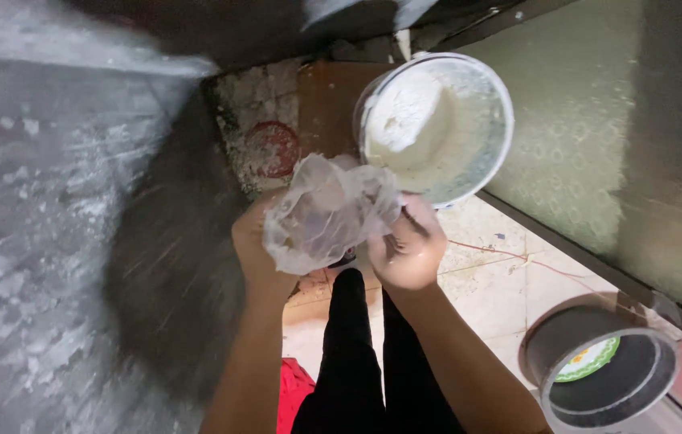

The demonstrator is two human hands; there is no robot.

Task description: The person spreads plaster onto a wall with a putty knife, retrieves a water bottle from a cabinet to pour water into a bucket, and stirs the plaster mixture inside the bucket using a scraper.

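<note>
A crumpled clear plastic bag (326, 210) is bunched between both hands at the middle of the head view. My left hand (254, 245) grips its left side from behind. My right hand (409, 249) clutches its right edge, fingers closed and smeared with white paste. Just above the hands sits a white bucket (495, 145) holding thick white putty or plaster. My legs in black trousers show below the hands.
A rough grey plastered wall (44, 225) fills the left. A green patterned glass panel (598, 120) in a dark frame runs along the right. An empty grey bucket (606, 378) stands at the lower right on a tiled floor (502, 281). A red object (293, 394) lies by my legs.
</note>
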